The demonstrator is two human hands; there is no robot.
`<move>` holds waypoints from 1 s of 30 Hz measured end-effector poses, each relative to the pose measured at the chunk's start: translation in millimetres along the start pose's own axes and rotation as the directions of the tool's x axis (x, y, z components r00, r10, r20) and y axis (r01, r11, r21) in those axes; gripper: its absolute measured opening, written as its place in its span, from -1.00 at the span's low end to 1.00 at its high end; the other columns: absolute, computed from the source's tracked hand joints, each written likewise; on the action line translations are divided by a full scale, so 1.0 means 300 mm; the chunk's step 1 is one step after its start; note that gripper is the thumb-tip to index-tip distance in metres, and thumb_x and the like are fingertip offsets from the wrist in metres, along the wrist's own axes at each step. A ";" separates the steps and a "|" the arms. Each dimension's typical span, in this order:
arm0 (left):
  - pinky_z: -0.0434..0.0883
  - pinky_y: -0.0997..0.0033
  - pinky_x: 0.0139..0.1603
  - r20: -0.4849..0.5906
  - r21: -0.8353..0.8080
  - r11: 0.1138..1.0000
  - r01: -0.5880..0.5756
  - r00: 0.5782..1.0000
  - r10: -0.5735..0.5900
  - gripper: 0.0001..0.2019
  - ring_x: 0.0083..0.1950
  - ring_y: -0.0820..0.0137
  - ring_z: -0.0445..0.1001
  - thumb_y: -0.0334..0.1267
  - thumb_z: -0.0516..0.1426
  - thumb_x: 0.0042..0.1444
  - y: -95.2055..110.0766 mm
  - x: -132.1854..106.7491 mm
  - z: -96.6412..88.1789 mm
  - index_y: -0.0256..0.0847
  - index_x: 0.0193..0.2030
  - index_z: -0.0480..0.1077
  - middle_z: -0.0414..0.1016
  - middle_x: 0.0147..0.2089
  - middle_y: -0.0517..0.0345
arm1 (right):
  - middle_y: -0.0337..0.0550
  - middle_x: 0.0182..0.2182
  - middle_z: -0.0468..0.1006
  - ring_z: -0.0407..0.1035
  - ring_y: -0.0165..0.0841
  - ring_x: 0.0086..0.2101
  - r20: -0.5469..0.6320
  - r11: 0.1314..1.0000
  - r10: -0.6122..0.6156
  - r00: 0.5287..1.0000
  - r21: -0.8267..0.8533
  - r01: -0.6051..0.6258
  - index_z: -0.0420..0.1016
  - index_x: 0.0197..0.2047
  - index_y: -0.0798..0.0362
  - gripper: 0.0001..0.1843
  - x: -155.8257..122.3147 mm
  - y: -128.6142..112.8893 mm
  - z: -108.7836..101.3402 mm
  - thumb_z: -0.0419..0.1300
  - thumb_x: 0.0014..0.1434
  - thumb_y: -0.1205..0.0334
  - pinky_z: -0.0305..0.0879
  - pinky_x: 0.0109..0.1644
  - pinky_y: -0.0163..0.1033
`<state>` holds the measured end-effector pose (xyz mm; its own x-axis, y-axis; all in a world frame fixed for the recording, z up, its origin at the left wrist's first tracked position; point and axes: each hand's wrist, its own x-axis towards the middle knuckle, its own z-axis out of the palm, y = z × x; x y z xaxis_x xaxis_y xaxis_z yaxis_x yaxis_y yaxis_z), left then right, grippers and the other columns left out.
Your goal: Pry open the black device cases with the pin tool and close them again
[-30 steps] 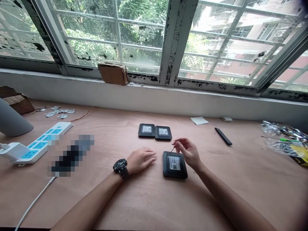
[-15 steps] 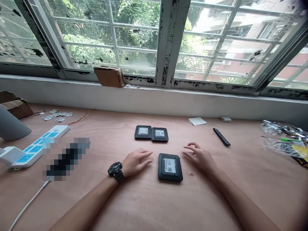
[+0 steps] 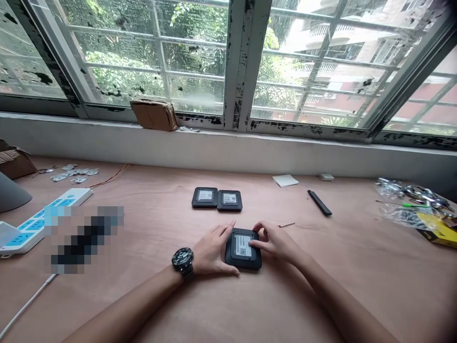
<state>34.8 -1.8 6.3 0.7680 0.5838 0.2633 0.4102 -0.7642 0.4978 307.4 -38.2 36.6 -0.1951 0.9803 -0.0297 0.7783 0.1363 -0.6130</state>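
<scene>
A flat black square device (image 3: 243, 255) with a white printed label lies on the table between my hands. My left hand (image 3: 213, 250), with a black watch (image 3: 183, 259) on its wrist, lies against the device's left side, thumb at its near edge and fingers towards its far corner. From the right, my right hand (image 3: 274, 240) holds the device's upper right part, thumb on the label and fingers bent at the far edge. Farther back, two similar black devices lie side by side, a left one (image 3: 204, 204) and a right one (image 3: 229, 206).
A thin brownish piece (image 3: 286, 225) lies beyond my right hand. Behind it are a black strip (image 3: 319, 203) and a white paper (image 3: 285, 180). Plastic bags (image 3: 403, 209) and a yellow box (image 3: 437, 233) lie right. A white power strip (image 3: 76, 195) sits left, near a blurred-out dark object (image 3: 85, 240).
Both hands have moved inward from either side of the labelled black device and now touch it. The thin piece near my right hand has come into clearer view. The camera view has shifted slightly.
</scene>
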 end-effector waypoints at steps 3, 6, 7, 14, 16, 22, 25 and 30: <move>0.21 -0.09 0.42 -0.007 -0.015 1.000 -0.007 1.000 0.007 0.37 0.41 -0.12 0.22 0.39 0.37 -0.18 -0.001 -0.004 -0.002 -0.10 0.58 -0.31 0.15 0.45 -0.21 | -0.21 -0.34 0.56 0.43 -0.25 -0.33 -0.019 0.995 0.022 1.000 -0.096 -0.024 0.42 -0.14 -0.02 -0.44 0.027 -0.028 0.000 0.35 0.05 -0.31 0.22 -0.33 -0.24; 0.22 -0.10 0.41 -0.018 -0.027 1.000 0.001 1.000 -0.002 0.39 0.40 -0.12 0.23 0.38 0.38 -0.19 -0.003 -0.008 -0.002 -0.08 0.58 -0.35 0.17 0.44 -0.20 | -0.05 -0.23 0.58 0.45 -0.14 -0.24 -0.028 0.972 0.004 1.000 -0.235 -0.011 0.42 -0.23 0.02 -0.31 0.062 -0.070 0.015 0.34 -0.06 -0.46 0.23 -0.30 -0.20; 0.23 -0.11 0.40 -0.020 -0.029 1.000 0.010 1.000 -0.011 0.40 0.40 -0.12 0.23 0.38 0.39 -0.20 -0.005 -0.010 -0.001 -0.09 0.58 -0.36 0.18 0.43 -0.21 | 0.01 -0.22 0.57 0.46 -0.09 -0.22 -0.029 0.959 -0.005 1.000 -0.282 -0.003 0.43 -0.25 0.03 -0.28 0.073 -0.085 0.022 0.31 -0.08 -0.50 0.24 -0.28 -0.18; 0.25 -0.18 0.36 -0.042 -0.083 0.995 0.050 0.998 -0.053 0.48 0.37 -0.18 0.24 0.36 0.42 -0.29 -0.025 -0.019 0.021 -0.13 0.57 -0.39 0.16 0.42 -0.29 | 0.11 -0.19 0.56 0.47 -0.03 -0.20 -0.014 0.941 0.001 1.000 -0.337 -0.006 0.46 -0.21 0.11 -0.14 0.124 -0.108 0.058 0.25 -0.12 -0.59 0.32 -0.21 -0.14; 0.21 -0.19 0.39 -0.045 -0.101 0.993 0.053 0.997 -0.058 0.50 0.39 -0.18 0.22 0.35 0.43 -0.30 -0.031 -0.020 0.026 -0.14 0.57 -0.40 0.14 0.43 -0.30 | 0.07 -0.19 0.56 0.47 -0.07 -0.21 -0.004 0.949 -0.001 1.000 -0.314 0.000 0.45 -0.23 0.09 -0.17 0.132 -0.093 0.061 0.26 -0.13 -0.58 0.32 -0.22 -0.16; 0.16 -0.20 0.42 -0.037 -0.133 0.989 0.067 0.997 -0.072 0.50 0.43 -0.20 0.17 0.35 0.44 -0.32 -0.040 -0.022 0.031 -0.17 0.57 -0.36 0.09 0.45 -0.34 | 0.01 -0.21 0.55 0.45 -0.13 -0.26 -0.031 0.960 0.011 0.999 -0.281 -0.020 0.42 -0.28 0.06 -0.22 0.128 -0.076 0.069 0.28 -0.14 -0.55 0.29 -0.28 -0.18; 0.17 -0.18 0.42 -0.035 -0.137 0.988 0.071 0.996 -0.076 0.49 0.43 -0.19 0.17 0.34 0.45 -0.33 -0.039 -0.021 0.030 -0.19 0.57 -0.31 0.12 0.44 -0.34 | 0.01 -0.22 0.53 0.44 -0.11 -0.22 -0.072 0.959 -0.010 0.997 -0.282 -0.010 0.42 -0.27 0.06 -0.25 0.116 -0.082 0.079 0.25 -0.07 -0.54 0.30 -0.22 -0.16; 0.15 -0.22 0.42 -0.037 -0.146 0.986 0.081 0.995 -0.087 0.49 0.45 -0.23 0.14 0.32 0.46 -0.35 -0.033 -0.020 0.027 -0.20 0.57 -0.27 0.10 0.46 -0.36 | 0.04 -0.20 0.51 0.44 -0.10 -0.20 -0.085 0.963 0.015 0.996 -0.269 -0.037 0.39 -0.26 0.07 -0.23 0.110 -0.087 0.095 0.22 -0.04 -0.55 0.29 -0.22 -0.15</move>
<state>30.1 0.0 -6.8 0.7105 0.6580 0.2494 0.3950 -0.6662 0.6326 263.5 -13.6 29.1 -0.1318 0.9909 0.0286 0.9167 0.1329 -0.3767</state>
